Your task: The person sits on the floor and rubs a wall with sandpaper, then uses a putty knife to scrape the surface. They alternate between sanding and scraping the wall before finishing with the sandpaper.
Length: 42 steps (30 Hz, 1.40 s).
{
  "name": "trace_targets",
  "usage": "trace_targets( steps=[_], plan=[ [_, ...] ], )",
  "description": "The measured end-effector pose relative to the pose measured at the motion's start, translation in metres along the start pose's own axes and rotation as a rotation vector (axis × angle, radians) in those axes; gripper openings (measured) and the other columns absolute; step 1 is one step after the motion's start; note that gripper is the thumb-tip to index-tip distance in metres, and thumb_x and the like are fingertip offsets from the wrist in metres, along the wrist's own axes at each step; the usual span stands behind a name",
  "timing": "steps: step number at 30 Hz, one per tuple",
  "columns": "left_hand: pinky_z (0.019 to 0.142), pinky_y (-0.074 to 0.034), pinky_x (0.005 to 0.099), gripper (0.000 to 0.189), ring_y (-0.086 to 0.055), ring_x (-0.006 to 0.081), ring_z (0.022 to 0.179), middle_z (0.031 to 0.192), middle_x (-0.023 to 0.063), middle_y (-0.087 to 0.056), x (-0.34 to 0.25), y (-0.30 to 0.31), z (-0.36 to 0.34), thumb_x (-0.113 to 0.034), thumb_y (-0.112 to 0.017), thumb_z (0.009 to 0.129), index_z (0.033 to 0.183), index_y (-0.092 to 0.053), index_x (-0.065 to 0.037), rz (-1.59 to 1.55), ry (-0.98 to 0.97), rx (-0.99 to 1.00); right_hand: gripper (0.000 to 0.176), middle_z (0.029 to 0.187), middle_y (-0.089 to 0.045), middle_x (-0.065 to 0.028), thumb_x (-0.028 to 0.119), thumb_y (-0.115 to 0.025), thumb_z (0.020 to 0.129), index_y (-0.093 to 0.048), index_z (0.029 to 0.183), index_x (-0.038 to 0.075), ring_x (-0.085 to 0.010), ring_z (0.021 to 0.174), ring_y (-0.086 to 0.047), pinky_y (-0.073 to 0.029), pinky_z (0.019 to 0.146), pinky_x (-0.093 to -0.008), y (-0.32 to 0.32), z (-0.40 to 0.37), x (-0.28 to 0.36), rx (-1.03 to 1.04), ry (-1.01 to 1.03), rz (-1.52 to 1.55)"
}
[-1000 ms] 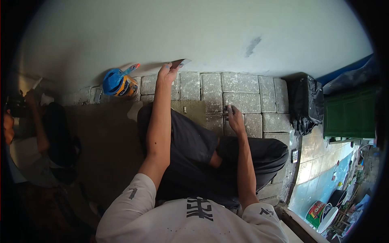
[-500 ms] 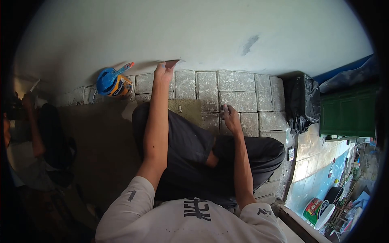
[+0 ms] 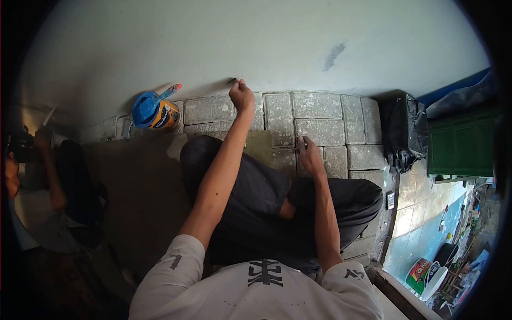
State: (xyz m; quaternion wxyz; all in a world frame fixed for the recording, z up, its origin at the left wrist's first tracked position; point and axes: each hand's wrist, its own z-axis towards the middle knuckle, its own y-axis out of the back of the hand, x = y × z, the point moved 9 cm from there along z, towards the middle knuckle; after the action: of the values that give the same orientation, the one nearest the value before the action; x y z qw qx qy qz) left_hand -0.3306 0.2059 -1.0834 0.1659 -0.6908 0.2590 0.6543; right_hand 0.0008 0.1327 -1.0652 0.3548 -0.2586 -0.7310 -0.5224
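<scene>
My left hand (image 3: 242, 98) is closed at the foot of the pale wall (image 3: 256, 42), pinching a piece of sandpaper (image 3: 232, 81). Only a small dark edge of the sheet shows past the fingers. Over the paving blocks (image 3: 320, 109), in front of my crossed legs, my right hand (image 3: 311, 156) hangs with its thumb and forefinger slightly apart. Its fingertips look grey and dusty, and I see nothing held in it. Left of my left hand stands an orange and blue paint tub (image 3: 162, 116) with a paint-smeared brush (image 3: 170, 92) lying across its top.
A grey patch (image 3: 334, 57) marks the wall. To the right are a black plastic-wrapped box (image 3: 402, 130), a green crate (image 3: 461, 144) and a paint bucket (image 3: 420, 273) beside clutter. Another person (image 3: 48, 186) sits at the dim far left.
My left hand has slid right along the wall's base, and its wrist has turned, so less of the sandpaper shows. My right hand stays almost in place; the view has shifted slightly.
</scene>
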Motion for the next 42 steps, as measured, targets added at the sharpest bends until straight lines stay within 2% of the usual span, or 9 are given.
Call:
trace_targets(
  steps=[5, 13, 15, 20, 27, 32, 37, 38, 42],
  plan=[
    [0.073, -0.05, 0.0395, 0.036, -0.064, 0.0242, 0.069, 0.074, 0.0121, -0.066, -0.024, 0.051, 0.004, -0.016, -0.046, 0.108, 0.087, -0.063, 0.007, -0.34, -0.036, -0.448, 0.049, 0.094, -0.071, -0.0281, 0.041, -0.046, 0.109, -0.063, 0.119, -0.005, -0.0429, 0.091, -0.071, -0.052, 0.081, -0.0468, 0.001, 0.003, -0.012, -0.025, 0.001, -0.003],
    [0.088, -0.052, 0.0387, 0.034, -0.07, 0.0384, 0.1, 0.103, 0.0304, -0.071, -0.029, 0.002, -0.024, -0.016, -0.05, 0.106, 0.112, -0.066, 0.013, -0.043, -0.135, -0.139, 0.048, 0.092, -0.072, -0.0266, 0.039, -0.047, 0.109, -0.063, 0.12, -0.005, -0.0406, 0.09, -0.072, -0.053, 0.081, -0.0452, -0.007, 0.002, -0.012, -0.02, 0.035, -0.028],
    [0.088, -0.053, 0.039, 0.035, -0.07, 0.038, 0.101, 0.104, 0.0301, -0.071, -0.008, 0.026, -0.011, -0.017, -0.049, 0.107, 0.114, -0.065, 0.014, -0.197, -0.06, -0.409, 0.048, 0.093, -0.072, -0.0268, 0.039, -0.047, 0.109, -0.063, 0.119, -0.005, -0.0409, 0.091, -0.072, -0.053, 0.082, -0.0452, 0.001, 0.005, -0.017, -0.039, 0.016, -0.006],
    [0.088, -0.053, 0.0405, 0.037, -0.07, 0.0388, 0.101, 0.103, 0.0292, -0.071, -0.032, 0.0, -0.03, -0.018, -0.049, 0.107, 0.115, -0.065, 0.014, 0.049, -0.107, -0.096, 0.046, 0.097, -0.07, -0.0289, 0.037, -0.048, 0.109, -0.064, 0.119, -0.005, -0.0422, 0.092, -0.07, -0.052, 0.082, -0.0451, 0.001, 0.002, 0.005, -0.009, 0.053, -0.04],
    [0.086, -0.053, 0.038, 0.037, -0.069, 0.0282, 0.094, 0.097, 0.021, -0.07, 0.006, 0.035, 0.008, -0.017, -0.041, 0.111, 0.111, -0.062, 0.013, -0.37, 0.065, -0.416, 0.046, 0.099, -0.068, -0.0303, 0.037, -0.046, 0.109, -0.063, 0.12, -0.005, -0.047, 0.096, -0.067, -0.051, 0.084, -0.0479, 0.005, 0.0, -0.004, -0.033, 0.021, -0.024],
    [0.098, -0.05, 0.0376, 0.041, -0.068, 0.035, 0.113, 0.123, 0.0315, -0.067, -0.036, -0.001, -0.033, -0.018, -0.047, 0.109, 0.132, -0.057, 0.014, -0.126, -0.065, -0.141, 0.045, 0.105, -0.068, -0.0307, 0.036, -0.047, 0.109, -0.062, 0.118, -0.005, -0.0473, 0.099, -0.067, -0.051, 0.085, -0.0478, 0.001, 0.0, 0.009, 0.015, 0.041, -0.067],
    [0.098, -0.052, 0.037, 0.041, -0.066, 0.0342, 0.117, 0.124, 0.0284, -0.067, -0.01, 0.019, -0.014, -0.017, -0.043, 0.11, 0.136, -0.055, 0.013, -0.269, 0.279, -0.217, 0.044, 0.103, -0.068, -0.0307, 0.036, -0.047, 0.109, -0.062, 0.118, -0.005, -0.0469, 0.098, -0.067, -0.051, 0.084, -0.0481, 0.003, 0.0, 0.003, -0.006, 0.069, -0.022],
    [0.085, -0.053, 0.033, 0.036, -0.069, 0.0243, 0.1, 0.113, 0.0197, -0.07, -0.002, 0.031, -0.005, -0.019, -0.043, 0.111, 0.12, -0.061, 0.01, -0.33, 0.189, -0.39, 0.044, 0.102, -0.068, -0.0307, 0.036, -0.047, 0.109, -0.062, 0.118, -0.005, -0.047, 0.098, -0.067, -0.051, 0.084, -0.0483, 0.003, 0.001, -0.002, -0.008, 0.045, 0.005],
    [0.095, -0.05, 0.0326, 0.039, -0.066, 0.0249, 0.112, 0.121, 0.0207, -0.069, -0.037, 0.015, -0.027, -0.02, -0.045, 0.11, 0.13, -0.058, 0.011, -0.182, 0.141, -0.172, 0.044, 0.102, -0.068, -0.0309, 0.035, -0.047, 0.109, -0.062, 0.118, -0.005, -0.0477, 0.098, -0.067, -0.051, 0.084, -0.0483, 0.003, 0.0, 0.012, -0.013, 0.076, -0.004]
  ],
)
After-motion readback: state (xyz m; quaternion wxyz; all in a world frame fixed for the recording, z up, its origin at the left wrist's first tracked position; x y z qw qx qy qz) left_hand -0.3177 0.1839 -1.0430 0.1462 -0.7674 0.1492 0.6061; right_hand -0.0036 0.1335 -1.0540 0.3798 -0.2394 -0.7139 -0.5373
